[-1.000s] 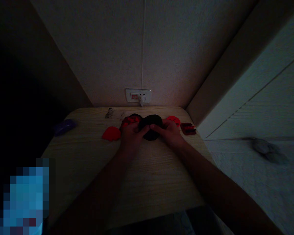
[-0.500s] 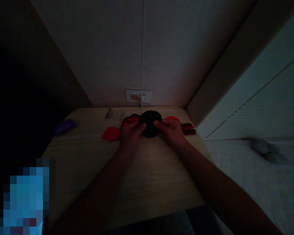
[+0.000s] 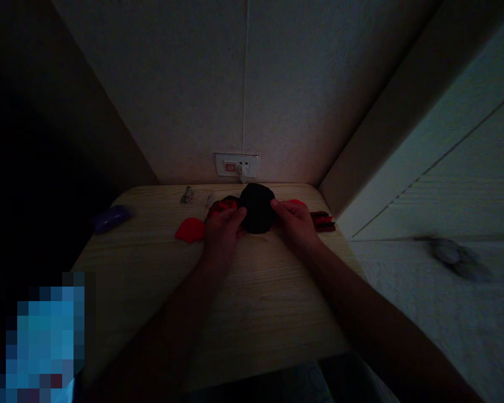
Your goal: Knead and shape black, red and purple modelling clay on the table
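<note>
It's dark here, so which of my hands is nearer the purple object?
Left. Your left hand is to the right of the purple object, apart from it; your right hand is farther right, across the black piece.

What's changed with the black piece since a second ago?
The black piece moved slightly up the picture, toward the wall socket. The left hand and right hand moved their thumbs apart, toward its edges; neither let go. The leftmost red piece and purple object stayed put.
</note>
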Motion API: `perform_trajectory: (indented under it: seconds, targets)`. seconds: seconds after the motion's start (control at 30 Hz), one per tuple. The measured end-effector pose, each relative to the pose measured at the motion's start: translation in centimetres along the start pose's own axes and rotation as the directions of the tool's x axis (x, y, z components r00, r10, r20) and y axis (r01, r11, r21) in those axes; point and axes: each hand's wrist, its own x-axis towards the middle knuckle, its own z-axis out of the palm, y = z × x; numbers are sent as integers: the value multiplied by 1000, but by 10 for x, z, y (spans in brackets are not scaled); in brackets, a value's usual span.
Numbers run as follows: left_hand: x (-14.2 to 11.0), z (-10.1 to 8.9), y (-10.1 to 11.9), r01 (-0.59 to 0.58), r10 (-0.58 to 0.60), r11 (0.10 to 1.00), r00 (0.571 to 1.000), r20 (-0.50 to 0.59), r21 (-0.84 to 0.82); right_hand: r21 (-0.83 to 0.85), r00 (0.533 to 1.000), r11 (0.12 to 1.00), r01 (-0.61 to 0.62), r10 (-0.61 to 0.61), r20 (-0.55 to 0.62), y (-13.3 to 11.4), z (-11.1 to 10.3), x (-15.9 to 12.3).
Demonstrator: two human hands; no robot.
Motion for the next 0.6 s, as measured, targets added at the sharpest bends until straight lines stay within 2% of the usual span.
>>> perform_trajectory:
  seconds: [0.13, 0.27, 0.37, 0.5, 0.6]
  targets:
    - [0, -1, -4, -36, 34, 997, 999, 32, 70, 18, 996, 998, -68, 66, 54, 1, 6, -3]
    - [1, -1, -8, -17, 7, 994, 995, 95, 104, 45, 996, 995, -85, 84, 23, 0, 8, -6]
    - [1, -1, -8, -14, 5, 994, 996, 87, 108, 80, 995, 992, -100, 99, 13, -1, 8, -6]
    - [0, -1, -7, -54, 45, 990, 997, 68, 128, 39, 997, 996, -82, 82, 9, -1, 8, -6]
    - [1, -1, -8, -48, 35, 991, 994, 107, 122, 6, 997, 997, -73, 73, 15, -2, 7, -6]
